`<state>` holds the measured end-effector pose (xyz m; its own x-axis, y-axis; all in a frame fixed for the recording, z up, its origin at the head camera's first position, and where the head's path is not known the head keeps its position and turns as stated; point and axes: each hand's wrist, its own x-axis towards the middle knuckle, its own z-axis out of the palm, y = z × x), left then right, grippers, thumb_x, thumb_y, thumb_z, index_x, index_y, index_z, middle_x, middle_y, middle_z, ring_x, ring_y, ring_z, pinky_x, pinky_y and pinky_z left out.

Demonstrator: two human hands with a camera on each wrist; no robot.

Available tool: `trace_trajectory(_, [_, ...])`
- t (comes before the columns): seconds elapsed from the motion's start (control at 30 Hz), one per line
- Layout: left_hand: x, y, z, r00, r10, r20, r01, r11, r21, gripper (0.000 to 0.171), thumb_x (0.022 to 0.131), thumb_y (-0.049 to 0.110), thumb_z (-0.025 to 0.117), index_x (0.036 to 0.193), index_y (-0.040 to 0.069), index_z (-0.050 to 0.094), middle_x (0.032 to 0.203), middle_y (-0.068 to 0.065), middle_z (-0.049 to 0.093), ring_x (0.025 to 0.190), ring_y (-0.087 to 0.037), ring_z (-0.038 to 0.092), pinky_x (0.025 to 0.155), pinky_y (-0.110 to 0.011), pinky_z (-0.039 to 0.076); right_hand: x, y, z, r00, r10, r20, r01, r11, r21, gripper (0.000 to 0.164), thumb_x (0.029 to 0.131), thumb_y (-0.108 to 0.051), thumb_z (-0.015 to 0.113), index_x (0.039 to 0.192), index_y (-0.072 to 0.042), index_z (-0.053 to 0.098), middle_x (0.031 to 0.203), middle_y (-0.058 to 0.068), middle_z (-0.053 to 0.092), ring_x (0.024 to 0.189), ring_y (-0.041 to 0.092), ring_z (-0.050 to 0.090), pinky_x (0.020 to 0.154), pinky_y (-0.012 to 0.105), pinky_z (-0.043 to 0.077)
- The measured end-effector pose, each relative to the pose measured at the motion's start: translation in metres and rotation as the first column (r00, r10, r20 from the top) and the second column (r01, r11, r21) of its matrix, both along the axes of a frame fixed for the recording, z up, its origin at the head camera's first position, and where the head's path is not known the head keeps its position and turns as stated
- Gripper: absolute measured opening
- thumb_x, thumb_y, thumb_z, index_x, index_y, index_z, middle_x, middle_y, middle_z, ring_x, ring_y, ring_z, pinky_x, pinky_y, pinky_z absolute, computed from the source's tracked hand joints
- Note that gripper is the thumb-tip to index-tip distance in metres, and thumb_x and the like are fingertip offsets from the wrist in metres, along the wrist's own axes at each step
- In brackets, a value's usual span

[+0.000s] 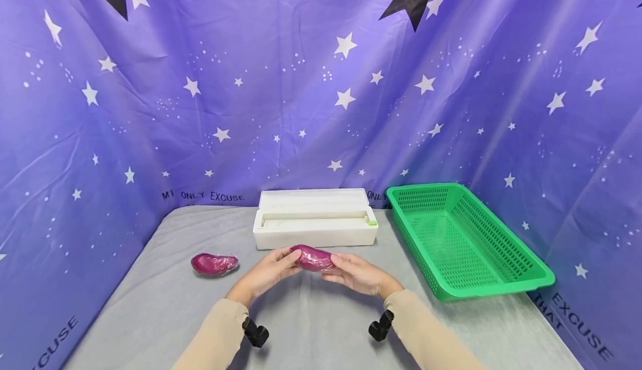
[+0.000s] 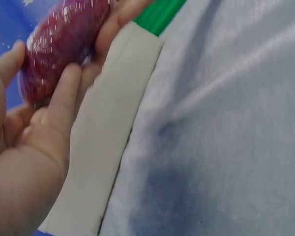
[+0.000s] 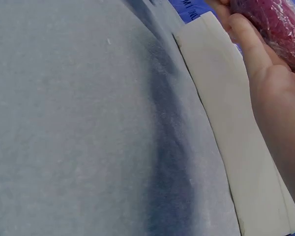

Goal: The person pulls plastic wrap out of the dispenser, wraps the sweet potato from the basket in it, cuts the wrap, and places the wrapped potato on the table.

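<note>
Both hands hold up a purple sweet potato wrapped in clear, shiny film, in front of a white box. My left hand grips its left end between thumb and fingers; my right hand grips the other end. In the left wrist view, the wrapped sweet potato lies across the left fingers, with the thumb against its side. Only part of the sweet potato shows in the right wrist view, above the right hand. A second film-wrapped sweet potato lies on the table to the left.
The white cling film box stands at the back with its lid up and a small green piece at its right end. A green perforated basket is on the right. Grey cloth covers the table; a starry purple curtain surrounds it.
</note>
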<state>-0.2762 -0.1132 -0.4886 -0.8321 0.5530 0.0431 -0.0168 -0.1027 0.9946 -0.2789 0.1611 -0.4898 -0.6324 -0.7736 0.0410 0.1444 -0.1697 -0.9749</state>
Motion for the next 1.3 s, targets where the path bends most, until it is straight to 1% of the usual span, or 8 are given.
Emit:
trace_trajectory(0.17, [0.006, 0.001, 0.003, 0.994, 0.104, 0.015, -0.104, 0.994, 0.019, 0.064, 0.106, 0.023, 0.054, 0.157, 0.0, 0.023, 0.144, -0.034, 0.042, 0.128, -0.04, 0.051, 0.105, -0.037, 0.043, 0.0, -0.005, 0.001, 1.0, -0.009, -0.018, 0.008, 1.0, -0.021, 0.053, 0.111, -0.022, 0.034, 0.146, 0.018, 0.029, 0.148, 0.03, 0.041, 0.137, 0.032, 0.045, 0.113, 0.041, 0.034])
trace_trajectory(0.27, [0.011, -0.001, 0.003, 0.987, 0.163, -0.006, -0.163, 0.986, 0.021, 0.07, 0.102, 0.017, 0.061, 0.159, 0.01, 0.022, 0.145, -0.031, 0.042, 0.129, -0.038, 0.052, 0.105, -0.039, 0.044, 0.0, -0.009, 0.002, 1.0, -0.023, -0.009, 0.023, 0.999, -0.023, 0.052, 0.111, -0.021, 0.034, 0.146, 0.018, 0.03, 0.148, 0.03, 0.041, 0.137, 0.033, 0.044, 0.113, 0.041, 0.035])
trace_trajectory(0.53, [0.015, -0.01, -0.002, 0.974, 0.216, -0.073, -0.216, 0.976, 0.011, 0.065, 0.098, 0.011, 0.066, 0.153, 0.001, 0.032, 0.143, -0.026, 0.049, 0.126, -0.028, 0.055, 0.106, -0.047, 0.043, 0.001, -0.021, 0.001, 0.999, -0.034, -0.036, 0.034, 0.999, 0.015, 0.055, 0.111, -0.026, 0.036, 0.146, 0.016, 0.033, 0.144, 0.028, 0.048, 0.134, 0.032, 0.049, 0.113, 0.048, 0.033])
trace_trajectory(0.7, [0.018, -0.019, -0.003, 0.967, 0.243, -0.07, -0.245, 0.97, -0.012, 0.062, 0.098, 0.012, 0.066, 0.152, 0.006, 0.037, 0.141, -0.025, 0.052, 0.126, -0.029, 0.056, 0.104, -0.044, 0.045, 0.003, -0.025, 0.003, 0.994, -0.08, -0.075, 0.085, 0.994, 0.065, 0.058, 0.11, -0.032, 0.036, 0.148, 0.012, 0.034, 0.142, 0.027, 0.05, 0.132, 0.034, 0.05, 0.113, 0.052, 0.031])
trace_trajectory(0.83, [0.02, -0.027, -0.002, 0.956, 0.289, -0.053, -0.29, 0.957, -0.017, 0.06, 0.098, 0.013, 0.067, 0.152, 0.011, 0.04, 0.139, -0.023, 0.053, 0.124, -0.029, 0.057, 0.103, -0.039, 0.047, 0.005, -0.027, 0.006, 0.965, -0.19, -0.178, 0.217, 0.965, 0.147, 0.056, 0.108, -0.033, 0.045, 0.149, 0.004, 0.039, 0.139, 0.022, 0.054, 0.127, 0.035, 0.054, 0.11, 0.049, 0.039])
trace_trajectory(1.0, [0.023, -0.037, 0.0, 0.941, 0.334, -0.052, -0.336, 0.941, -0.028, 0.062, 0.096, 0.016, 0.069, 0.151, 0.011, 0.041, 0.14, -0.021, 0.054, 0.123, -0.027, 0.058, 0.101, -0.039, 0.048, 0.006, -0.033, 0.007, 0.902, -0.329, -0.278, 0.384, 0.908, 0.17, 0.044, 0.102, -0.025, 0.06, 0.138, 0.0, 0.053, 0.127, 0.014, 0.062, 0.114, 0.03, 0.061, 0.102, 0.047, 0.047])
trace_trajectory(1.17, [0.028, -0.044, 0.001, 0.933, 0.358, -0.048, -0.359, 0.933, -0.033, 0.067, 0.096, 0.02, 0.07, 0.154, 0.01, 0.039, 0.148, -0.021, 0.046, 0.131, -0.031, 0.05, 0.101, -0.038, 0.048, 0.007, -0.044, 0.006, 0.862, -0.378, -0.338, 0.445, 0.883, 0.147, 0.034, 0.098, -0.017, 0.067, 0.125, 0.002, 0.061, 0.113, 0.011, 0.067, 0.104, 0.026, 0.064, 0.095, 0.042, 0.052])
trace_trajectory(1.3, [0.032, -0.053, 0.0, 0.916, 0.396, -0.062, -0.401, 0.911, -0.094, 0.068, 0.095, 0.025, 0.071, 0.153, 0.011, 0.04, 0.152, -0.019, 0.041, 0.133, -0.034, 0.048, 0.103, -0.039, 0.047, 0.009, -0.054, 0.005, 0.861, -0.38, -0.339, 0.447, 0.882, 0.147, 0.033, 0.097, -0.014, 0.067, 0.125, 0.003, 0.062, 0.111, 0.011, 0.068, 0.106, 0.034, 0.064, 0.094, 0.042, 0.053])
